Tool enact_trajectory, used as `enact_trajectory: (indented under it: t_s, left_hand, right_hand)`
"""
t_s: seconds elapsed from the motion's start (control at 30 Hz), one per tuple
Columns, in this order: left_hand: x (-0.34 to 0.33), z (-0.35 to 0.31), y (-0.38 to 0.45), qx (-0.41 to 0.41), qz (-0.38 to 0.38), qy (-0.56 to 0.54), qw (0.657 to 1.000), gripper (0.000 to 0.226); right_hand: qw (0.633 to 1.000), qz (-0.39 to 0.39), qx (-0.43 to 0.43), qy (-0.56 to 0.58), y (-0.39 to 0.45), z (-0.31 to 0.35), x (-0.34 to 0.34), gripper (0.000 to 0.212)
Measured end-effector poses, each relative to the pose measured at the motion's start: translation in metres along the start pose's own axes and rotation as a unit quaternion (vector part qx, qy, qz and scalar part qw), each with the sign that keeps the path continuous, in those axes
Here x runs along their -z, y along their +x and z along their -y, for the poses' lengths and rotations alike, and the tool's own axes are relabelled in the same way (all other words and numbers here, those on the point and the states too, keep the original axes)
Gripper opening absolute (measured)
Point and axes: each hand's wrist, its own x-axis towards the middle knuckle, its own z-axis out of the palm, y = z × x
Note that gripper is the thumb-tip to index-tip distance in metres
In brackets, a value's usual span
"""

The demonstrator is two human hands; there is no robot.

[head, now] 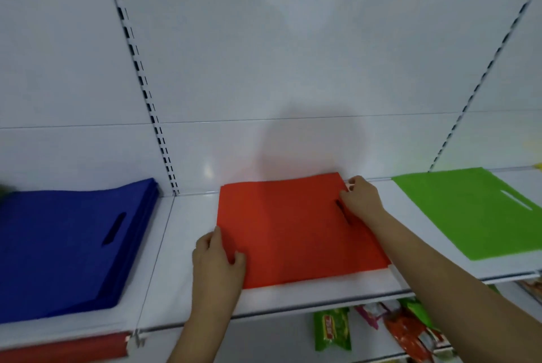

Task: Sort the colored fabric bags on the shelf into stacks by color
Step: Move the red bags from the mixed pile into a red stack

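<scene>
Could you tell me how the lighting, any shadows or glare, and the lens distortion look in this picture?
Head view: even, cool light; a soft, broad shadow falls on the back panel above the red bag, with a small glare spot to its left. The slotted uprights lean and curve, a wide-angle effect. The packets below the shelf are blurred, as is the frame's left edge.

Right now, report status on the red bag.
Left hand grips red bag front-left corner. Right hand pinches back-right corner. Bag flat on shelf. Nothing blocking.
</scene>
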Motion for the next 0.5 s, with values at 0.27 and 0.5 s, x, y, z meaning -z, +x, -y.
enact_trajectory:
  t_s: [0.27,0.5]
  left_hand:
    - [-0.009,-0.015,-0.003,0.004,0.012,0.034,0.999,0.065]
    - [0.021,-0.004,-0.019,-0.038,-0.086,0.004,0.996,0.06]
  right_hand:
    - [0.996,0.071,0.04,-0.026,0.006,0.004,0.0,0.03]
    - [0.965,0.006,0.252,0.068,-0.036,0.075,-0.025,0.045]
